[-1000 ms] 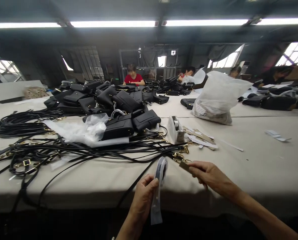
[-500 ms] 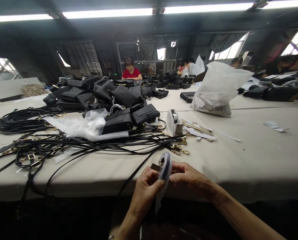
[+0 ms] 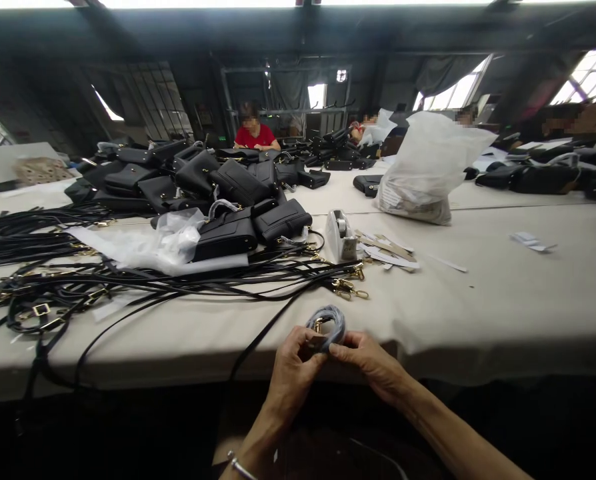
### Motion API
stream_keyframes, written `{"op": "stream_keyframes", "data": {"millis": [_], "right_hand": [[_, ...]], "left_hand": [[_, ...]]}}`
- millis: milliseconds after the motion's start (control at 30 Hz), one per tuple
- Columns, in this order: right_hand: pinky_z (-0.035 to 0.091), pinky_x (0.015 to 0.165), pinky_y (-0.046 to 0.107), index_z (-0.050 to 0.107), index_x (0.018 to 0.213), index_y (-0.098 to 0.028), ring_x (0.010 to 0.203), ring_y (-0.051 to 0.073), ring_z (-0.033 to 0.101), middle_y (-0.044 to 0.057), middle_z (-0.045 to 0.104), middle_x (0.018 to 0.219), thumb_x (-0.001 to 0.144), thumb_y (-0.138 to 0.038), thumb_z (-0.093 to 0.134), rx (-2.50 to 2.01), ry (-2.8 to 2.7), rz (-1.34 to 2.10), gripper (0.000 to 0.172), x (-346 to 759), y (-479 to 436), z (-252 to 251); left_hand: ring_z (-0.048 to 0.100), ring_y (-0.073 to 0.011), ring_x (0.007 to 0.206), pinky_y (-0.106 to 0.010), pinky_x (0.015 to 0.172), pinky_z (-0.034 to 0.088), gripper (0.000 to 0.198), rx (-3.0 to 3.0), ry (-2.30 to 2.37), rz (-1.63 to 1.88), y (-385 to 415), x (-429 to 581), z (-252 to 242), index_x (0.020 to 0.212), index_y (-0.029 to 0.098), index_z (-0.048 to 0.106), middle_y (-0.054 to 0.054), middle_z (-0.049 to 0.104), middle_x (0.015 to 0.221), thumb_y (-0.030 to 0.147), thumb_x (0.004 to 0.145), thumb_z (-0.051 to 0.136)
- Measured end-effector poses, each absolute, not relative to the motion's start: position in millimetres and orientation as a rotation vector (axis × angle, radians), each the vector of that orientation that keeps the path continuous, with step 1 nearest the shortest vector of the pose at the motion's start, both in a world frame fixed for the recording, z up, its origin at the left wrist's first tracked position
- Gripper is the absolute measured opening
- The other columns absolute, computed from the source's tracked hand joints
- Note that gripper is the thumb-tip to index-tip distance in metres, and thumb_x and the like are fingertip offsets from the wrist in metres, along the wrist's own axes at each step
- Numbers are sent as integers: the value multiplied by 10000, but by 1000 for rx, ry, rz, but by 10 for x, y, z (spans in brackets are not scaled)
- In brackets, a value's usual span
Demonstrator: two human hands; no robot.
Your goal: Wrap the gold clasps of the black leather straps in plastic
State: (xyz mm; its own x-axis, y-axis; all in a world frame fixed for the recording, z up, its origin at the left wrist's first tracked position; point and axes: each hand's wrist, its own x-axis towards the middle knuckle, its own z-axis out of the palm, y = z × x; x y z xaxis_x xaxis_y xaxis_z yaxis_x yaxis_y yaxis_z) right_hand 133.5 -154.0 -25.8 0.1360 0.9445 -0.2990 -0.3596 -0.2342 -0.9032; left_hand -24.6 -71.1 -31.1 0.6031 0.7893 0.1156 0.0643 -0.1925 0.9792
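A coiled bag strap [image 3: 339, 320] wrapped in thin whitish film is held up at the table's front edge, its ring facing me more than edge-on. A gold clasp [image 3: 319, 325] shows inside the loop. My left hand [image 3: 294, 373] is closed on the coil's left side, thumb in front, beside a small brown piece partly hidden by the fingers. On the lower right, my right hand [image 3: 371, 365] pinches the same coil between thumb and fingers. Loose black straps [image 3: 193, 290] with gold hooks [image 3: 347, 288] lie just beyond both hands.
Black handbags [image 3: 238, 183] are heaped behind the straps, with crumpled white wrapping [image 3: 171, 243] in front. A tape dispenser [image 3: 341, 237] stands beside paper strips [image 3: 391, 252]. Farther right is a full white plastic bag [image 3: 425, 170]. A person in red [image 3: 257, 135] sits across the table.
The wrapped coil has turned from edge-on to show its round opening. My right hand has shifted slightly left and now pinches its lower edge. The view has tilted down a little.
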Motion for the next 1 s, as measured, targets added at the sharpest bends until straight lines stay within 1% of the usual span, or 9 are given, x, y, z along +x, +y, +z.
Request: {"op": "stream_keyframes", "data": {"millis": [67,167,300,500,633,733,800,900,1000], "right_hand": [[453,915,339,768,1010,-152,981,238,636,81,753,965,756,-457,788,-1142,-646,1435,397,1339,-1550,-256],[492,842,314,769,1050,-184,939,216,649,80,750,1002,799,-482,731,-1030,-603,1488,391,1347,-1579,-264],[498,776,276,747,1121,-183,798,172,664,73,758,910,771,-341,799,-1031,-603,1533,388,1295,-1568,-258],[492,722,247,777,911,-151,740,162,636,50,750,843,700,-348,854,-1150,-648,1331,299,1178,-1422,-349],[482,669,237,750,886,-171,705,152,609,22,740,818,677,-413,858,-1171,-636,1187,337,1079,-1330,-458],[491,726,243,731,904,-183,770,163,617,17,736,850,721,-478,815,-1184,-644,1107,357,1001,-1295,-463],[497,756,251,726,900,-175,806,177,628,25,737,867,716,-469,822,-1206,-665,1084,360,980,-1292,-420],[504,697,248,727,873,-160,739,173,627,26,731,810,683,-443,849,-1237,-704,1090,362,994,-1303,-328],[503,643,243,723,834,-157,687,167,623,15,713,747,664,-429,858,-1251,-754,1111,347,1007,-1309,-261]], "left_hand": [[568,-173,750,-262,700,430,190,1537,707,753,-689,-273,-295,824,165,677,-25,637,803,345,790,730],[559,-151,694,-249,675,414,258,1348,693,678,-628,-307,-275,809,157,650,0,630,726,356,726,792],[492,-114,616,-222,599,365,304,1325,691,581,-546,-319,-265,751,145,624,32,574,654,325,647,846],[475,-106,577,-213,554,351,320,1311,694,543,-531,-320,-273,749,152,599,42,548,632,319,628,844],[473,-113,598,-215,566,366,276,1386,751,635,-618,-305,-220,757,160,594,38,557,650,325,678,800],[449,-111,605,-213,562,358,161,1516,880,751,-676,-336,-164,768,152,629,38,541,649,268,737,737],[499,-123,639,-215,593,393,148,1494,842,726,-684,-391,-119,825,141,670,18,592,689,246,740,731],[615,-168,745,-249,706,472,266,1293,689,595,-660,-488,-41,935,124,714,-46,706,824,317,757,752],[651,-179,709,-262,710,492,291,1191,720,567,-635,-537,10,884,114,738,-59,737,775,373,754,763]]}}
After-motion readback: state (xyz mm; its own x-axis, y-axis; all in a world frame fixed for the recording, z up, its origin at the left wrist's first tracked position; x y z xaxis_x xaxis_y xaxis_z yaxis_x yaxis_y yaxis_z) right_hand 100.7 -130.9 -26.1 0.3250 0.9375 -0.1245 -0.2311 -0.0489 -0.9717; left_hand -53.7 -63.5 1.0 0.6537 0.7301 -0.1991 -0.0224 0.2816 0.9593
